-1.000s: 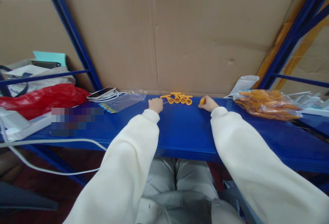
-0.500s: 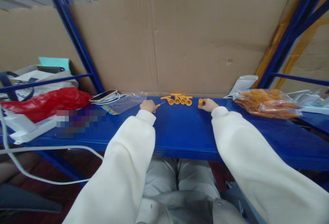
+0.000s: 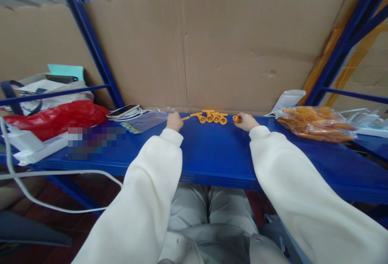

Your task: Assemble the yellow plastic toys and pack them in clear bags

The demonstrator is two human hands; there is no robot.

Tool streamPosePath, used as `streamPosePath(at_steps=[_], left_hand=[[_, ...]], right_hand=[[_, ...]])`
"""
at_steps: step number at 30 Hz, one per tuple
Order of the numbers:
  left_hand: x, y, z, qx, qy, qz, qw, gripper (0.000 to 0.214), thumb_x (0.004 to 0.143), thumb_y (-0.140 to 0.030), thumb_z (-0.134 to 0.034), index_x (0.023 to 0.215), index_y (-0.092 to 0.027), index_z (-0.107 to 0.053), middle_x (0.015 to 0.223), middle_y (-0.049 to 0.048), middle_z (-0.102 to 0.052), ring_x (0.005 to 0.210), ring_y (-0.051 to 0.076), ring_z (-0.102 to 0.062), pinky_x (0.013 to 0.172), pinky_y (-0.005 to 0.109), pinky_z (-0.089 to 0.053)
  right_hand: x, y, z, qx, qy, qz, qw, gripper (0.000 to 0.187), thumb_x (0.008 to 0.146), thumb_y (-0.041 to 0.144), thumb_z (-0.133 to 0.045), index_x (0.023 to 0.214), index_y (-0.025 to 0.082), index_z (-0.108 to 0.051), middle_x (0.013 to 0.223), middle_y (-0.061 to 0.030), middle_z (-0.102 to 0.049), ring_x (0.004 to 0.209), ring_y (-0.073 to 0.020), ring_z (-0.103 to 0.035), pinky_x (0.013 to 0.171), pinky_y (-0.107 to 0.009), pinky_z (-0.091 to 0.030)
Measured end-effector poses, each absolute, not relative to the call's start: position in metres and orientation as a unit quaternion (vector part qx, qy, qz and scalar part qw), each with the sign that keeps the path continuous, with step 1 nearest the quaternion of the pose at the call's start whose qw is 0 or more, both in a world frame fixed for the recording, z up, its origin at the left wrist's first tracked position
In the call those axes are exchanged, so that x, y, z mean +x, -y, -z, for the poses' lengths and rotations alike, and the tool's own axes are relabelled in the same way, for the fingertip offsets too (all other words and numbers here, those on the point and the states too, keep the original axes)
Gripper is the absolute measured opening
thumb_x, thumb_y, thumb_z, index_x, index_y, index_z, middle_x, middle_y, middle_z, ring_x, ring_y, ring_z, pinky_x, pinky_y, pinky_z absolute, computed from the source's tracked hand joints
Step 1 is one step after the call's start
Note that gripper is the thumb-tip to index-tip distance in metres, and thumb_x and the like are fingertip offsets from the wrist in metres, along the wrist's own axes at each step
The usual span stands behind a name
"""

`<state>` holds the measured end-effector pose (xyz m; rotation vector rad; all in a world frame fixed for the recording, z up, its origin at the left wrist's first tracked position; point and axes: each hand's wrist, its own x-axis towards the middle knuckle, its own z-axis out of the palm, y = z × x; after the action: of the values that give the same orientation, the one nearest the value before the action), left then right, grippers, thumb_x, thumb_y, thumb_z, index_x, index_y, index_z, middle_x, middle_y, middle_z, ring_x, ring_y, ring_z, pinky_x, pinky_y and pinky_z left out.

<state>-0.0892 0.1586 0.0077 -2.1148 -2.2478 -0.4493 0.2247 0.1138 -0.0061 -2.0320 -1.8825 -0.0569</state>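
Note:
My left hand (image 3: 174, 121) is closed around a thin orange plastic stick (image 3: 185, 118) that points right, toward a row of orange parts. My right hand (image 3: 246, 122) pinches an orange plastic cup-shaped piece (image 3: 235, 119), its round opening turned partly toward me. Between the hands, at the back of the blue shelf, lie several orange pipe-shaped plastic parts (image 3: 209, 117), each with a round cup and a thin stem. Neither hand touches that row. My fingers hide much of both held pieces.
A clear bag of orange parts (image 3: 315, 122) lies at the right. To the left are a flat clear plastic bag (image 3: 148, 121), a phone (image 3: 129, 110) with white cable, a red bag (image 3: 60, 119) and a white power strip (image 3: 45, 151). Cardboard (image 3: 236, 49) walls the back.
The left hand has turned and risen slightly; the metal spiral tip seen before on its stick no longer shows. In the right hand, the cup-shaped piece has tilted, showing its opening more.

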Motion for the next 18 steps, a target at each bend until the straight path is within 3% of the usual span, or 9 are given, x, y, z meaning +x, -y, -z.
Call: streamPosePath(at_steps=[3, 7, 18], left_hand=[[-0.084, -0.151, -0.012, -0.681, 0.696, 0.226, 0.020, 0.036, 0.097, -0.021, -0.050, 0.131, -0.013, -0.060, 0.128, 0.0214, -0.066, 0.116, 0.028, -0.069, 0.098, 0.033, -0.055], [-0.070, -0.143, -0.014, -0.728, 0.623, 0.280, 0.056, 0.031, 0.096, -0.022, -0.053, 0.126, -0.019, -0.060, 0.131, 0.0158, -0.058, 0.119, 0.027, -0.065, 0.101, 0.034, -0.052], [-0.049, -0.159, 0.010, -0.794, 0.442, 0.416, 0.037, 0.021, 0.083, -0.011, -0.067, 0.101, -0.021, -0.063, 0.100, 0.0044, -0.058, 0.093, 0.021, -0.064, 0.089, 0.033, -0.053]], right_hand=[[0.223, -0.111, 0.004, -0.718, 0.670, 0.027, 0.186, 0.035, 0.086, 0.022, -0.066, 0.121, 0.020, -0.066, 0.122, -0.0112, -0.075, 0.112, -0.0260, -0.070, 0.091, -0.032, -0.052], [0.214, -0.104, 0.000, -0.708, 0.676, 0.050, 0.198, 0.037, 0.090, 0.023, -0.061, 0.126, 0.018, -0.062, 0.126, -0.0161, -0.072, 0.114, -0.0297, -0.069, 0.092, -0.035, -0.051], [0.198, -0.099, -0.003, -0.584, 0.760, 0.150, 0.244, 0.034, 0.089, 0.020, -0.058, 0.121, 0.020, -0.068, 0.122, -0.0138, -0.071, 0.115, -0.0303, -0.065, 0.087, -0.038, -0.048]])
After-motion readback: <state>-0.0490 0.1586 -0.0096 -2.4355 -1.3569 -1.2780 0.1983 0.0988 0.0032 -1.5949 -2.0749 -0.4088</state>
